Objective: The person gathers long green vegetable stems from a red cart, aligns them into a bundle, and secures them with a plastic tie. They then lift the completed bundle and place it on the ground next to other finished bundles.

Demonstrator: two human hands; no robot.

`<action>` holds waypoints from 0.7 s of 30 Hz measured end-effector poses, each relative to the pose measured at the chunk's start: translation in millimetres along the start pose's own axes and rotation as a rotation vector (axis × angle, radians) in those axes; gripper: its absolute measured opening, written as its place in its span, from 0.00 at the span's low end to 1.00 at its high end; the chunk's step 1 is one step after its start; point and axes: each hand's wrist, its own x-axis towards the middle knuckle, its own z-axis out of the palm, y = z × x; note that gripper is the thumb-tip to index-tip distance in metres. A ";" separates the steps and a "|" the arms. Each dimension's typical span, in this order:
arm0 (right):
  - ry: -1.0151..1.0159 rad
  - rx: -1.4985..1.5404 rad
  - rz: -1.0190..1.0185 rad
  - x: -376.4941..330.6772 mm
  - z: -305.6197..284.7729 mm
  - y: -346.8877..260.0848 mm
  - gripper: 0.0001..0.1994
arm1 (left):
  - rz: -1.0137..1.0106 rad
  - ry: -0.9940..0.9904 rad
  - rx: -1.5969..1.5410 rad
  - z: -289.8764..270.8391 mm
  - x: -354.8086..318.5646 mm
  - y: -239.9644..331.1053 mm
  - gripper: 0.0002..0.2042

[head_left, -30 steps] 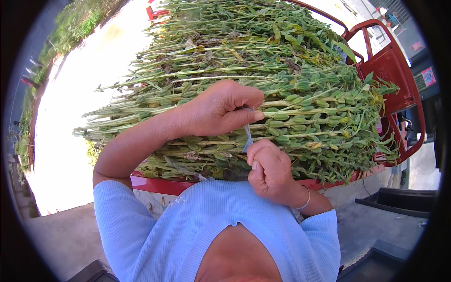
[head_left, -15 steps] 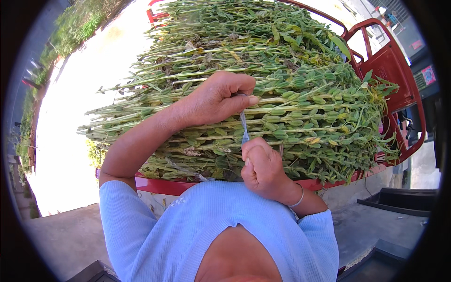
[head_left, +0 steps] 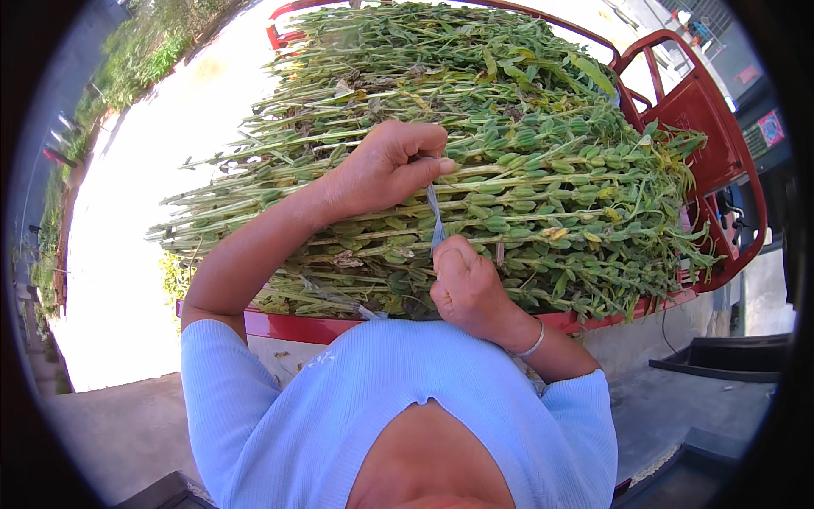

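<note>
My left hand (head_left: 392, 167) is closed in a pinch, thumb against the fingers, on the upper end of a thin pale-blue plastic strip (head_left: 436, 214). Lower down and closer to my body, my right hand (head_left: 471, 287) is curled into a fist on the other end. Between them the strip is drawn out, narrow and slightly twisted. Both hands are above a thick layer of green cut stalks with pods (head_left: 543, 199), which look like sesame. The stem ends point left and the leafy tops right. A crumpled piece of clear plastic (head_left: 339, 300) lies at the near edge.
The stalks fill the bed of a red metal cart, whose near side edge (head_left: 292, 328) runs in front of my body. A red tubular frame with a panel (head_left: 697, 140) stands at the right end. A dark tray-like object (head_left: 721, 360) rests at the right.
Both hands and the strip have shifted slightly left in the picture, and my right hand sits a little higher. Each hand keeps its hold on the strip.
</note>
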 end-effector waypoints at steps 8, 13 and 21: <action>0.032 -0.181 -0.071 -4.6 9.4 0.9 0.10 | 0.004 0.098 0.121 5.1 4.1 4.9 0.13; 0.081 -0.033 -0.067 -0.8 7.9 6.5 0.10 | -0.164 0.151 -0.162 6.7 -0.2 -10.9 0.14; 0.143 0.240 -0.069 3.9 -0.5 17.9 0.09 | 0.510 0.054 0.615 55.9 -52.1 50.2 0.12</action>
